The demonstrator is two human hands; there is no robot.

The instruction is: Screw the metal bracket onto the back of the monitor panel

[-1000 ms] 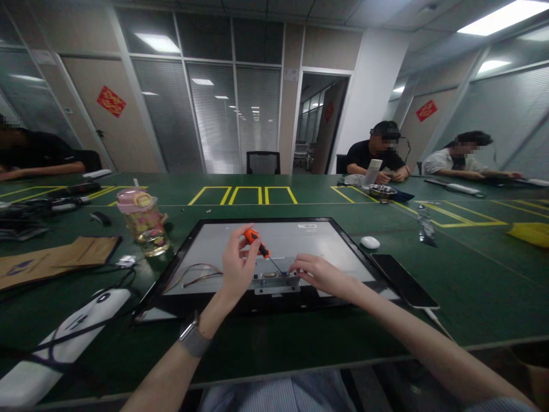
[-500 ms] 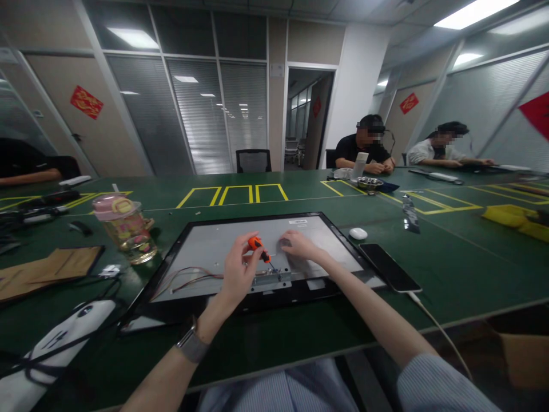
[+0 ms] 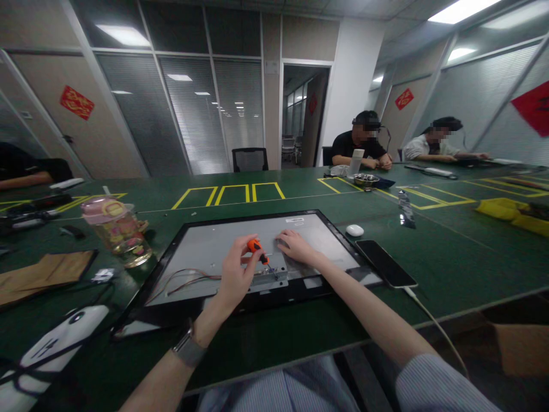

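My left hand [image 3: 237, 269] is closed on an orange and black screwdriver [image 3: 254, 245]. The screwdriver tilts, its tip down at a small metal bracket [image 3: 263, 278] along the near edge of a flat display panel [image 3: 201, 243]. The panel has a grey metal back and a black frame and lies on the table. Resting on the panel's back, right of the screwdriver, my right hand [image 3: 297, 247] is spread, with its fingers stretched out. Thin coloured wires [image 3: 189, 276] run across the panel to the left of the bracket.
A black phone [image 3: 386, 263] on a white cable and a white earbud case [image 3: 354, 230] lie right of the panel. To its left stand a pink-lidded bottle [image 3: 118, 229], a brown paper envelope [image 3: 47, 272] and a white device [image 3: 64, 343] with black straps. Several people [image 3: 362, 143] sit farther off.
The whole view has shifted slightly, so the scene sits a little farther left. Both hands keep nearly the same place on the panel, and the screwdriver stays at the bracket.
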